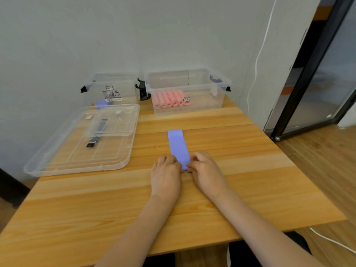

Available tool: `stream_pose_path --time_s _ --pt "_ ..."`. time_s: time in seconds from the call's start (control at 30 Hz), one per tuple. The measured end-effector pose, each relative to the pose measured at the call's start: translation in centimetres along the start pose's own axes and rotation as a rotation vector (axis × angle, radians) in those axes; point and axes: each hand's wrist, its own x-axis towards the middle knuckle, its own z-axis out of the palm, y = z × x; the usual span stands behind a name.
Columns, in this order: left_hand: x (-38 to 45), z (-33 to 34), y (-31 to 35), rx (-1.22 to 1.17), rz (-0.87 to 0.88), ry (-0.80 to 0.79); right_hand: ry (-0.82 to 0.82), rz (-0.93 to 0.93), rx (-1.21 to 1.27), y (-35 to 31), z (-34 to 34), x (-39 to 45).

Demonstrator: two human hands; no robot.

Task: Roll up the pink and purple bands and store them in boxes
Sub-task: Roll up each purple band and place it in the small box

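Note:
A purple band [177,145] lies flat on the wooden table [250,180], stretching away from me. My left hand [166,173] and my right hand [205,171] sit side by side at its near end, fingers curled, pinching that end between them. The pinched end is mostly hidden by my fingers. At the back right, a clear box [187,91] holds several rolled pink bands [170,100]. Another clear box [111,91] at the back left has a rolled purple band [101,104] in it.
Two clear lids [82,143] lie stacked on the left of the table, one over the other, with a dark strap showing under them. A black clip stands between the boxes. White cable runs down the wall on the right. The table's right edge drops to the floor.

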Motion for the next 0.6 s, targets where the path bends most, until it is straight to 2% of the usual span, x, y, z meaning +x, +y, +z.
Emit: stream_pose_path --time_s 0.13,0.23,0.37,0.47,0.6 --pt "0.54 -0.19 0.02 -0.054 0.029 -0.043 0.018 -0.035 -0.007 0.13 -0.07 0.04" --pt "0.62 -0.65 0.34 -0.061 0.018 -0.041 -0.015 0.006 0.064 0.36 -0.15 0.13" --pt "0.13 -0.39 0.22 -0.085 -0.082 -0.16 -0.035 0.067 0.116 0.39 -0.17 0.24" --pt "0.13 -0.04 -0.01 -0.227 -0.078 -0.144 -0.05 0.083 0.131 0.68 -0.11 0.42" --pt "0.41 0.01 -0.21 -0.405 -0.155 -0.041 -0.061 0.123 0.189 0.83 0.02 0.76"
